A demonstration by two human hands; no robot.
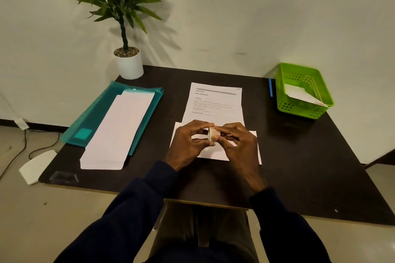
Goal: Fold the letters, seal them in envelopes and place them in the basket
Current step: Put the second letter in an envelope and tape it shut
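Both hands meet over a white envelope (213,153) lying at the table's middle. My left hand (188,143) grips a small roll of patterned tape (213,134) and my right hand (239,145) pinches at the roll's edge. A printed letter (214,102) lies flat just beyond the envelope, its near edge tucked behind it. The green basket (284,104) stands at the far right with a sealed envelope (299,93) inside. A stack of blank envelopes (115,132) rests on the left.
A teal plastic folder (94,117) lies under the envelope stack. A potted plant (129,64) stands at the back left corner. A blue pen (271,87) lies beside the basket. The dark table (299,156) ends close to my body.
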